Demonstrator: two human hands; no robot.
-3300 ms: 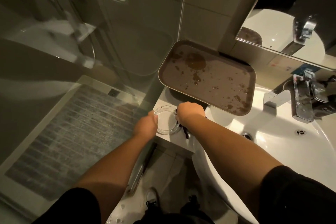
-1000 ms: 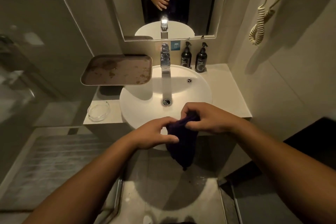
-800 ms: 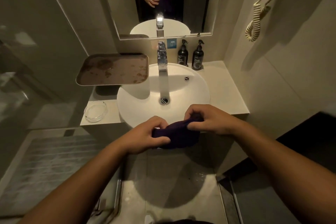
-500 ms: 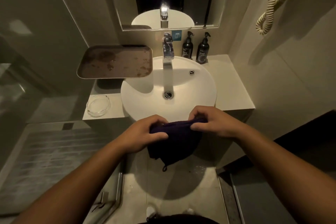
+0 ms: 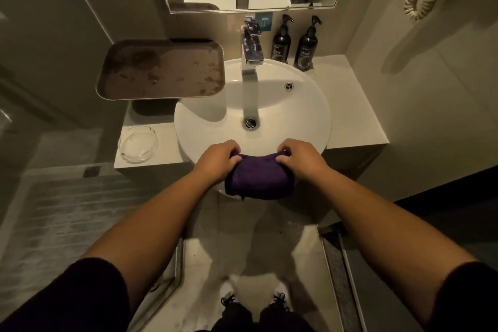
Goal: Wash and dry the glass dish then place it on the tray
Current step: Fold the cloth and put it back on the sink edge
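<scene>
Round clear glass dish [image 5: 139,145], notched thick rim, upright, looks empty, sits on the pale surface [image 5: 172,140] at front-left corner, just beside the basin. Brown rectangular tray [image 5: 161,69], rounded corners, wet and blotched, raised behind the dish, well apart from it.

Short black sleeves [image 5: 80,296] are worn on both upper arms, and the forearms are left bare down to the left hand [image 5: 218,160] and right hand [image 5: 299,159]. Dark trousers and dark laced shoes [image 5: 234,302] with pale soles are seen below.
</scene>
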